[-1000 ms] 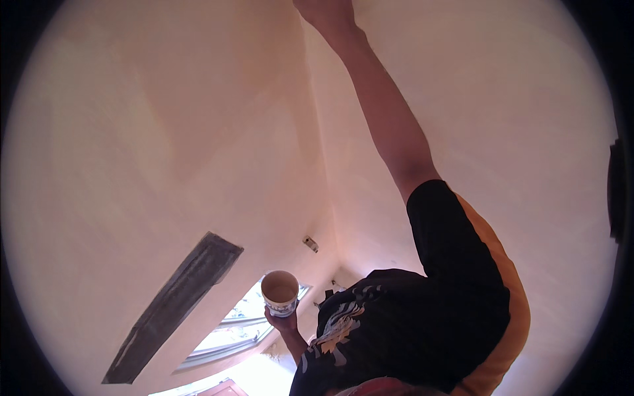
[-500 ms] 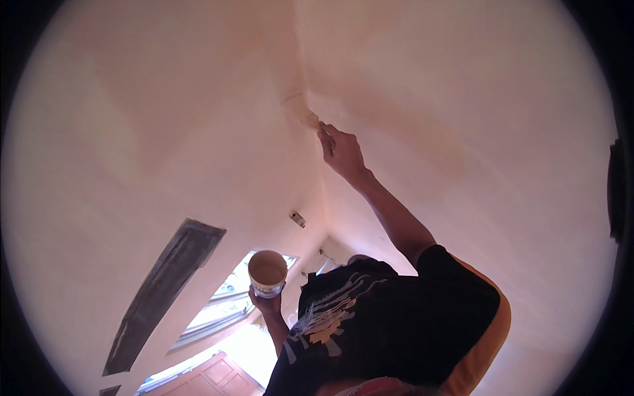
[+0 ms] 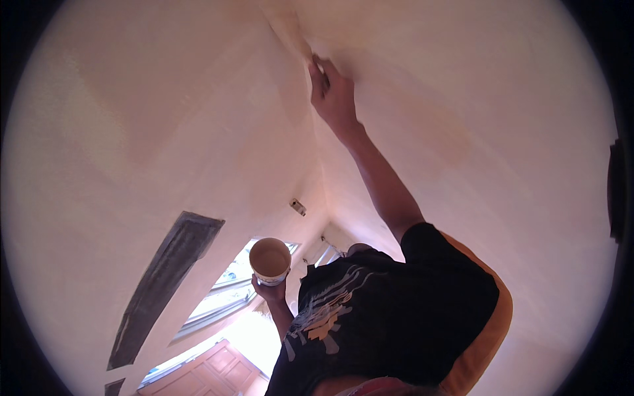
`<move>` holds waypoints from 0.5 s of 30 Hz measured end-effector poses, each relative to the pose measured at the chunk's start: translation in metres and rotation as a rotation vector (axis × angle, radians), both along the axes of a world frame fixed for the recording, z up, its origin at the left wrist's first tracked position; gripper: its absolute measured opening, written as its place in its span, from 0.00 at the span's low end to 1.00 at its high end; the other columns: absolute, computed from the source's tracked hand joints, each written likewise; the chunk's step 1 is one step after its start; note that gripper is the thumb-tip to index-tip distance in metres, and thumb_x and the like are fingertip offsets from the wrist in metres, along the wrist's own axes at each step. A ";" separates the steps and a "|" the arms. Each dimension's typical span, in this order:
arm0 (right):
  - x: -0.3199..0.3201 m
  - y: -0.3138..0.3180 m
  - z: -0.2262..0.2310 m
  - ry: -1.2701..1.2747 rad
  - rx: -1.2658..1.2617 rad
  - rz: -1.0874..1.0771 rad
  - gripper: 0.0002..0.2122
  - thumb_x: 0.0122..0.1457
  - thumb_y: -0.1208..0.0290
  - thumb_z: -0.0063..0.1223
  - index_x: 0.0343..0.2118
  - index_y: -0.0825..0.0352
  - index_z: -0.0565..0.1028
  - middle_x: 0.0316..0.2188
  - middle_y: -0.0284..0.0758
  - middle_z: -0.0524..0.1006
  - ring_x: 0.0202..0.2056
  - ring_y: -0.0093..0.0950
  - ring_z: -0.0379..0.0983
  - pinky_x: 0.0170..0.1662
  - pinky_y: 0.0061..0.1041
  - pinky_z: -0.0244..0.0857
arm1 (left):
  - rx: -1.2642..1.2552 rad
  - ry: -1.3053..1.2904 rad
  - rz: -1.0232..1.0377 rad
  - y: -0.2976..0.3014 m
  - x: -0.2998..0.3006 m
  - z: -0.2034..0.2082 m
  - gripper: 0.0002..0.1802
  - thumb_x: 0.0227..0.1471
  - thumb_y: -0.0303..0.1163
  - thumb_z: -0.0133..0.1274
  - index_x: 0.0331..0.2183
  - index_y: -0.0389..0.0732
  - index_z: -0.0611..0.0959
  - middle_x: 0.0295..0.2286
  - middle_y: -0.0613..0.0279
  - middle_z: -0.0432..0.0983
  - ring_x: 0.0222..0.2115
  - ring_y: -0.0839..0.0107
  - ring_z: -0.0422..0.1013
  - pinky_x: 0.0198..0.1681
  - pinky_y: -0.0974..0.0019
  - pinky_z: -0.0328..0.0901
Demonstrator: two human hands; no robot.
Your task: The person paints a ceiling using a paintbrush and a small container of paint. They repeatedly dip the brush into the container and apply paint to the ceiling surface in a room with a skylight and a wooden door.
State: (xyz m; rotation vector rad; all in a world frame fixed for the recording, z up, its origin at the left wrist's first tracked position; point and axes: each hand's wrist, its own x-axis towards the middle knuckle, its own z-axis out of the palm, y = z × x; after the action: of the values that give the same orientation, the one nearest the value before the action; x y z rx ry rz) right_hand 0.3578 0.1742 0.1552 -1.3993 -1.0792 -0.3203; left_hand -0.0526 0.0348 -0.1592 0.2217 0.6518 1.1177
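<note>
The right hand [image 3: 333, 96] is stretched up high on a bare arm, its fingers [image 3: 318, 74] pressed into the corner seam [image 3: 290, 30] where the pale plastered wall [image 3: 152, 105] meets the ceiling; the grip is closed around something small, but the hand hides it and I cannot tell what it is. Just past the fingertips, along the seam, runs a paler, rougher streak of filler or plaster. Far below that grip, the left hand [image 3: 269, 290] is wrapped around the base of a small round tub [image 3: 270, 260], fingers curled snugly underneath, holding it upright with its open mouth facing up. Inside the tub sits a smooth beige paste or paint, filling it close to the rim; its surface looks level. Beside the tub, to its right, is the black printed T-shirt [image 3: 389, 310] with an orange stripe along its side. Behind the left hand a window [image 3: 224, 290] lets in strong light, and under it stands a wooden panelled door [image 3: 205, 373]. Left of the tub, a long dark grey patch [image 3: 165, 284] runs down the wall. A small fitting [image 3: 298, 207] sits on the wall between the two hands.
</note>
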 end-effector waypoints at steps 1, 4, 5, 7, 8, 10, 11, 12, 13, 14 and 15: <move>-0.003 -0.009 -0.020 0.027 -0.051 0.002 0.09 0.62 0.70 0.52 0.42 0.69 0.76 0.17 0.49 0.72 0.19 0.45 0.74 0.22 0.35 0.64 | -0.020 -0.001 0.007 -0.004 -0.002 -0.003 0.41 0.53 0.60 0.43 0.62 0.50 0.60 0.60 0.53 0.57 0.59 0.50 0.58 0.51 0.35 0.61; -0.008 -0.034 -0.073 0.115 -0.158 0.063 0.10 0.63 0.70 0.52 0.44 0.68 0.77 0.11 0.37 0.63 0.13 0.21 0.57 0.18 0.24 0.53 | -0.042 -0.104 0.011 -0.012 -0.007 -0.008 0.41 0.53 0.60 0.43 0.62 0.49 0.61 0.59 0.51 0.58 0.56 0.49 0.61 0.47 0.37 0.66; -0.012 -0.046 -0.074 0.130 -0.177 0.085 0.10 0.63 0.70 0.52 0.44 0.67 0.77 0.11 0.36 0.63 0.13 0.20 0.57 0.18 0.23 0.52 | -0.042 -0.140 0.018 -0.011 -0.006 -0.006 0.41 0.53 0.59 0.43 0.62 0.48 0.61 0.58 0.51 0.59 0.56 0.48 0.62 0.46 0.37 0.67; -0.012 -0.049 -0.063 0.120 -0.167 0.100 0.10 0.63 0.69 0.52 0.44 0.68 0.77 0.11 0.37 0.63 0.13 0.21 0.58 0.18 0.23 0.52 | 0.033 -0.076 0.011 -0.009 -0.005 0.001 0.40 0.54 0.59 0.43 0.62 0.48 0.61 0.58 0.50 0.59 0.54 0.48 0.64 0.44 0.38 0.68; -0.014 -0.054 -0.038 0.103 -0.150 0.091 0.10 0.63 0.69 0.52 0.43 0.68 0.77 0.11 0.38 0.64 0.12 0.23 0.59 0.18 0.25 0.53 | 0.056 -0.035 0.004 -0.014 -0.007 0.005 0.40 0.54 0.59 0.43 0.62 0.48 0.61 0.58 0.50 0.60 0.54 0.48 0.64 0.43 0.39 0.69; -0.017 -0.050 0.006 0.100 -0.072 0.103 0.09 0.63 0.69 0.52 0.42 0.68 0.77 0.11 0.40 0.65 0.11 0.26 0.59 0.17 0.26 0.53 | 0.021 -0.052 0.013 -0.013 -0.013 0.005 0.40 0.54 0.59 0.43 0.62 0.48 0.61 0.57 0.50 0.60 0.54 0.48 0.64 0.44 0.39 0.68; -0.012 -0.039 0.019 0.113 -0.005 0.105 0.09 0.63 0.69 0.52 0.41 0.68 0.77 0.10 0.39 0.64 0.11 0.26 0.57 0.17 0.27 0.53 | 0.007 -0.061 -0.001 -0.005 -0.009 0.010 0.40 0.54 0.59 0.43 0.62 0.48 0.61 0.57 0.51 0.60 0.55 0.48 0.63 0.44 0.39 0.68; -0.006 -0.027 0.023 0.123 0.018 0.090 0.09 0.63 0.70 0.52 0.41 0.68 0.77 0.10 0.39 0.65 0.11 0.26 0.58 0.17 0.27 0.53 | 0.027 0.097 0.011 -0.001 -0.005 0.015 0.40 0.54 0.59 0.44 0.61 0.48 0.62 0.58 0.51 0.60 0.56 0.48 0.62 0.45 0.38 0.68; -0.004 -0.012 0.026 0.133 0.042 0.091 0.08 0.63 0.70 0.52 0.41 0.68 0.77 0.10 0.39 0.65 0.11 0.26 0.58 0.17 0.27 0.53 | 0.026 0.134 0.013 -0.002 -0.008 0.015 0.40 0.54 0.59 0.44 0.61 0.48 0.62 0.58 0.51 0.60 0.56 0.49 0.62 0.46 0.38 0.67; -0.003 -0.005 0.028 0.137 0.069 0.095 0.08 0.63 0.70 0.51 0.41 0.67 0.77 0.10 0.39 0.65 0.11 0.26 0.59 0.17 0.27 0.53 | 0.028 0.166 0.019 0.000 -0.009 0.013 0.40 0.54 0.59 0.44 0.61 0.48 0.62 0.58 0.52 0.60 0.56 0.49 0.62 0.46 0.38 0.67; -0.004 -0.003 0.020 0.127 0.065 0.068 0.08 0.63 0.70 0.51 0.40 0.68 0.77 0.11 0.40 0.66 0.11 0.27 0.61 0.17 0.28 0.53 | 0.036 0.169 0.018 0.002 -0.009 0.015 0.40 0.54 0.59 0.44 0.61 0.48 0.62 0.58 0.52 0.60 0.56 0.49 0.62 0.46 0.38 0.67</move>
State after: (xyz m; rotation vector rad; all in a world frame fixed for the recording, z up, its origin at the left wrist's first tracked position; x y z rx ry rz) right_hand 0.3539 0.1708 0.1749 -1.3046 -1.0009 -0.2129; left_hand -0.0616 0.0365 -0.1446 0.3447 0.7851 1.1371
